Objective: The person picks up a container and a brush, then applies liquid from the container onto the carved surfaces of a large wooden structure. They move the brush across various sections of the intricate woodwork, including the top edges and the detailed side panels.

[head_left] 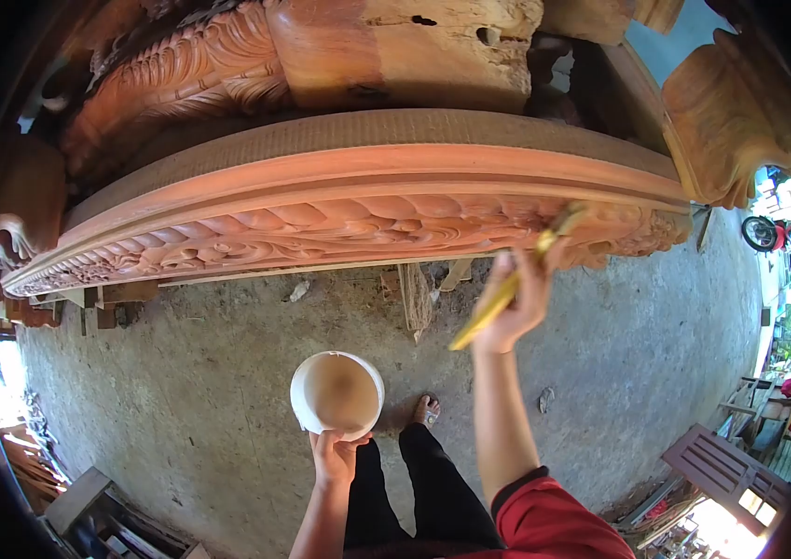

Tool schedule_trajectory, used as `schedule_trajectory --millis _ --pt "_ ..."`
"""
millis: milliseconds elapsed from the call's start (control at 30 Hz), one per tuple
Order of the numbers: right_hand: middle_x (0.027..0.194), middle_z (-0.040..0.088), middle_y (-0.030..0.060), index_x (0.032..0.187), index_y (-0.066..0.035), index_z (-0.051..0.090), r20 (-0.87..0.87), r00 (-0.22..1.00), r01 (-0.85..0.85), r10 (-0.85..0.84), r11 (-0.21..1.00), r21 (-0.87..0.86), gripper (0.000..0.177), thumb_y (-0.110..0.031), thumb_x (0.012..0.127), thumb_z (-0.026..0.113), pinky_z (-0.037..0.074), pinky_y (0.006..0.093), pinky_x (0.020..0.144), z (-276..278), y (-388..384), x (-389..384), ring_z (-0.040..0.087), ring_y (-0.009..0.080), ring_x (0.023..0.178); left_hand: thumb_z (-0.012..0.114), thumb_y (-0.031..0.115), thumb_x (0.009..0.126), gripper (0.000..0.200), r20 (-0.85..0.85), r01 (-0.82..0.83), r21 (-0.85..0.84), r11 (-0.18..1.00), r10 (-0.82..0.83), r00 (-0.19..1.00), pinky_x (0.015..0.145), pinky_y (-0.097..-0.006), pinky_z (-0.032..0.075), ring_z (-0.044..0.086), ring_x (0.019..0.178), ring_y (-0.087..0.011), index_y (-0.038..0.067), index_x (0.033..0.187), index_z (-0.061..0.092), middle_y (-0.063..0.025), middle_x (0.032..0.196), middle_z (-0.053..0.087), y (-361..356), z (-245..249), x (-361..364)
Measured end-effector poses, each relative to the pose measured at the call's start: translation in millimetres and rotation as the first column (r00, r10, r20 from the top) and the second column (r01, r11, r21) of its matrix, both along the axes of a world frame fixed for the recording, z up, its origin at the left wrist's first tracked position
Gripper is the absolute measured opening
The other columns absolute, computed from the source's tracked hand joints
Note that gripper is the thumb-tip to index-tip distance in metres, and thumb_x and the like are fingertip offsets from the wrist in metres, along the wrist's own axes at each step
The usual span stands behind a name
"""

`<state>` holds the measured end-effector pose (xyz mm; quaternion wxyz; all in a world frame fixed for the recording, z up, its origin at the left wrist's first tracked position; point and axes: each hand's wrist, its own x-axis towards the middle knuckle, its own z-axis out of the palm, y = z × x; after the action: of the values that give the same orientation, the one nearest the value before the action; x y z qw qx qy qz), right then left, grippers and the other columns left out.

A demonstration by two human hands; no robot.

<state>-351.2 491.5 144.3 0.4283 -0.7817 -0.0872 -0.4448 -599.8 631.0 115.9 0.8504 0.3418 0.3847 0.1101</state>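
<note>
My right hand [518, 303] is closed around the yellow handle of a paintbrush [488, 317]. The brush is a little blurred, and its head overlaps the right part of a carved wooden rail [339, 219]. Leaf-like relief runs along the rail's front face under a smooth orange-brown moulding, with a duller strip along the top. Lower down, my left hand [335, 455] grips the near side of a white plastic tub [300, 393], its mouth facing up. Brownish colour shows inside the tub.
Behind the rail lie more carved wood [199, 70] and a rough pale block [451, 61]. Wood pieces [414, 298] sit beneath it on the concrete floor [199, 401]. A dark panel [726, 475] is at lower right, a motorbike wheel [761, 234] at far right.
</note>
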Motion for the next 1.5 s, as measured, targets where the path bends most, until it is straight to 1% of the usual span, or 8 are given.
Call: schedule_trajectory --millis 433,533,600,667,833,1000,1100,1500 --pt "0.114 0.05 0.0215 0.089 -0.006 0.063 -0.126 0.842 -0.518 0.524 0.851 0.082 0.019 -0.005 0.07 0.065 0.05 0.0273 0.066 56.9 112.9 -56.1 0.061 0.0219 0.089 0.049 0.016 0.069 0.04 0.017 -0.091 0.027 0.996 0.09 0.996 0.054 -0.0305 0.052 0.059 0.057 -0.0243 -0.002 0.103 0.045 -0.0123 0.078 0.058 13.0 -11.8 -17.6" --pt "0.108 0.054 0.0198 0.091 -0.006 0.061 0.1 0.483 -0.723 0.87 0.331 0.606 0.018 0.0 0.074 0.061 0.047 0.0294 0.083 53.6 111.2 -46.3 0.053 0.0264 0.102 0.049 0.016 0.069 0.039 -0.004 -0.036 0.041 0.999 0.037 0.999 0.054 -0.0305 0.051 0.059 0.057 -0.0243 -0.002 0.103 0.045 -0.0126 0.079 0.058 15.6 -1.0 -15.0" --pt "0.091 0.061 0.0162 0.093 -0.004 0.059 -0.058 0.721 -0.638 0.691 0.694 0.335 0.015 -0.005 0.078 0.058 0.051 0.0269 0.07 44.5 79.8 -31.9 0.06 0.0194 0.081 0.048 0.016 0.069 0.039 0.012 -0.048 0.04 0.998 0.047 0.999 0.055 -0.0306 0.051 0.059 0.057 -0.0239 -0.003 0.102 0.046 -0.013 0.079 0.058 16.5 3.4 -14.7" --pt "0.081 0.061 0.0124 0.097 -0.002 0.058 -0.104 0.726 -0.579 0.68 0.686 0.44 0.019 -0.009 0.079 0.059 0.05 0.0255 0.056 20.1 35.5 -17.0 0.057 0.0149 0.065 0.048 0.016 0.069 0.038 0.015 -0.06 0.042 0.997 0.06 0.998 0.054 -0.0308 0.052 0.059 0.057 -0.0238 -0.003 0.102 0.046 -0.0131 0.079 0.058 18.2 5.5 -15.5" --pt "0.104 0.054 0.0152 0.104 0.002 0.052 -0.201 0.934 -0.098 0.296 0.752 0.652 0.027 -0.016 0.083 0.054 0.05 0.0305 0.07 46.9 -49.7 -11.0 0.055 0.0192 0.09 0.049 0.014 0.069 0.038 0.03 -0.065 0.026 0.998 0.064 0.997 0.053 -0.0307 0.052 0.06 0.058 -0.0237 -0.004 0.102 0.045 -0.0135 0.079 0.058 24.7 5.9 -19.9" --pt "0.108 0.054 0.0162 0.1 0.002 0.055 -0.056 0.986 0.166 -0.157 0.946 0.278 0.021 -0.012 0.084 0.051 0.045 0.0324 0.085 70.3 -53.2 -8.4 0.053 0.0233 0.099 0.048 0.013 0.069 0.038 0.088 -0.083 -0.025 0.996 0.085 0.992 0.053 -0.0302 0.052 0.06 0.059 -0.0246 -0.005 0.103 0.044 -0.0142 0.075 0.058 40.1 1.2 -29.1" --pt "0.11 0.053 0.0179 0.097 0.0 0.058 -0.048 0.991 0.125 -0.125 0.992 0.017 0.019 -0.011 0.084 0.051 0.044 0.0352 0.087 56.8 -3.4 -6.3 0.051 0.0255 0.104 0.048 0.012 0.069 0.039 0.087 -0.052 -0.027 0.998 0.054 0.995 0.053 -0.0305 0.052 0.06 0.058 -0.0246 -0.005 0.104 0.043 -0.0147 0.075 0.058 60.8 -3.2 -37.6" --pt "0.122 0.043 0.0179 0.096 -0.014 0.063 -0.191 0.922 -0.351 0.336 0.935 -0.048 0.026 -0.011 0.07 0.062 0.05 0.0338 0.077 35.0 303.0 -125.3 0.053 0.0291 0.102 0.048 0.02 0.071 0.041 -0.026 -0.123 0.159 0.98 0.129 0.991 0.05 -0.0288 0.049 0.058 0.059 -0.0216 -0.002 0.105 0.043 -0.0132 0.084 0.057 229.4 -3.1 -115.7"
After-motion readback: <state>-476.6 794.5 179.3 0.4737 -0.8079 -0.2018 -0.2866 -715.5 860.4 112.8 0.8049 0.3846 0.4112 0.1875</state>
